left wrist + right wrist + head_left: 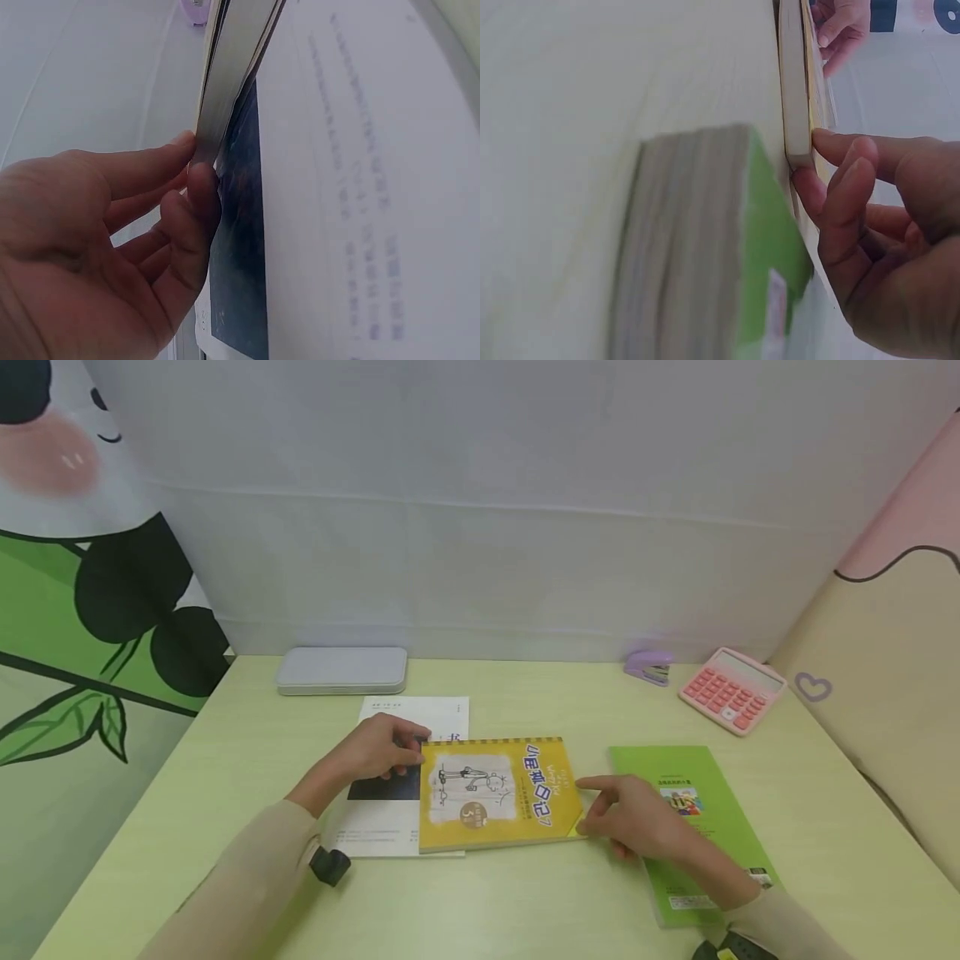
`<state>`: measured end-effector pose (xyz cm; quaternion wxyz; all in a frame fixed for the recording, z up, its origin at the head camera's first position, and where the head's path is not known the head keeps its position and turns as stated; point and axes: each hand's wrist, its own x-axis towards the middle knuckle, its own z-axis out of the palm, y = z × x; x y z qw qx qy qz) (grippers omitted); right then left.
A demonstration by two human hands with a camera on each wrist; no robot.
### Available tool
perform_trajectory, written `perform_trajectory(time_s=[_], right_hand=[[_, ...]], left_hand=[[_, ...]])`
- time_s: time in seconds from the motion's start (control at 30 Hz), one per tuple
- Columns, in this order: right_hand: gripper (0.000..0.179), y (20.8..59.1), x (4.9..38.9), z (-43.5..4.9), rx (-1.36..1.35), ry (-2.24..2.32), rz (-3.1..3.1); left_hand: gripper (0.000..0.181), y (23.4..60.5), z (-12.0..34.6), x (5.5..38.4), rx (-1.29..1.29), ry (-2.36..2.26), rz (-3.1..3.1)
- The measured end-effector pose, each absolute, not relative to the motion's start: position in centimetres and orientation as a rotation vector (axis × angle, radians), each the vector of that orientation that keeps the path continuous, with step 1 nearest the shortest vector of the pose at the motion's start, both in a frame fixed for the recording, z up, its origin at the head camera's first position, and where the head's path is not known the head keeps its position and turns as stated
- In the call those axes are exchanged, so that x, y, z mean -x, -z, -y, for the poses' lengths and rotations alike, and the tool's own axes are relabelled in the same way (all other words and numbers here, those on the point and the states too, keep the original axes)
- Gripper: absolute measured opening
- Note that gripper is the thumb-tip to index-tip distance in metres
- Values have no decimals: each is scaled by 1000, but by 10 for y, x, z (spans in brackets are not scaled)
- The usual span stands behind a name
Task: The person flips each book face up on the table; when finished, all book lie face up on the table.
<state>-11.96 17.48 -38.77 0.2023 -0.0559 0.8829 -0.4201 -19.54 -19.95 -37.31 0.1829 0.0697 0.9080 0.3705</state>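
Note:
A yellow book [495, 839] with a line-drawn figure on its cover lies sideways across the middle of the table, overlapping a white book [375, 839] with a dark cover picture. My left hand [378, 747] pinches its left edge near the far corner. At the right edge, my right hand [630, 814] pinches the near corner, thumb on the cover and a finger underneath. In the left wrist view the yellow book's page edges [232, 71] stand over the white book. The right wrist view shows its thickness [795, 90] between finger and thumb.
A thick green book [716, 806] lies under my right forearm. Along the back are a pale flat case [342, 671], a purple stapler [648, 666] and a pink calculator [733, 691]. White cloth [487, 560] hangs behind the table.

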Motion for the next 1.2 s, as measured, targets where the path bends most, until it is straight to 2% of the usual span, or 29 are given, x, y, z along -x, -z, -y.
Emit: perform_trajectory(time_s=[0.17, 0.47, 0.6, 0.87, 1.2], right_hand=[[70, 386, 117, -173, 145, 1179, -2467], [71, 384, 118, -171, 150, 1142, -2491], [65, 382, 122, -171, 101, 1093, -2519], [44, 378, 138, -178, 84, 983, -2534], [36, 374, 156, -183, 113, 1020, -2499]], left_hand=[[36, 373, 199, 193, -191, -1031, -2580], [35, 373, 197, 191, -165, -1030, -2589], [35, 372, 196, 190, -131, -1036, -2578], [30, 370, 195, 182, -104, -1008, -2567], [19, 367, 195, 170, -121, -1001, -2572]])
